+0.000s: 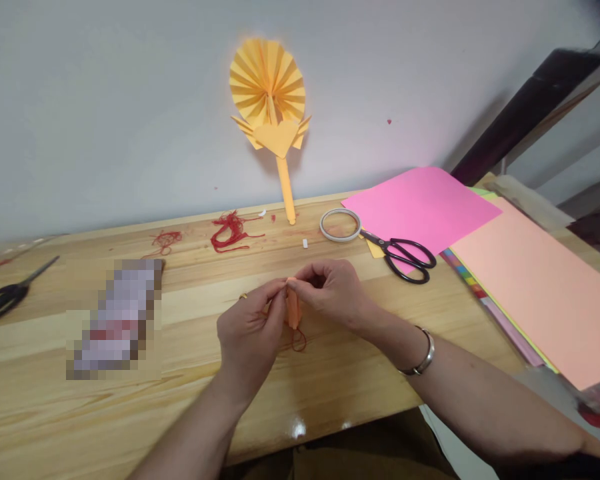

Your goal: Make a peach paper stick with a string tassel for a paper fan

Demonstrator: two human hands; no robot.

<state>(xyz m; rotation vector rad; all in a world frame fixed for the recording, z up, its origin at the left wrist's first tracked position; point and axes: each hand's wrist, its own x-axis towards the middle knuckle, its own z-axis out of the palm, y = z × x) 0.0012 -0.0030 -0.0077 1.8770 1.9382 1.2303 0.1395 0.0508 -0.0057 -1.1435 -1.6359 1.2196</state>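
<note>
Head view: just below the frame's centre, the left hand (250, 325) and right hand (336, 293), each grip pinched shut, hold a folded orange paper piece (294, 310) over the surface (80, 417), a red thread loop (305, 341) at its lower end.

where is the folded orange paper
In the head view, the folded orange paper is held just below centre, between the left hand and right hand.

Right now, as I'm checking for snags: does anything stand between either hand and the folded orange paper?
Nothing visible does: the left hand and right hand pinch the folded orange paper at its far end. A loop of red thread shows at its near end, away from that grip.
</note>
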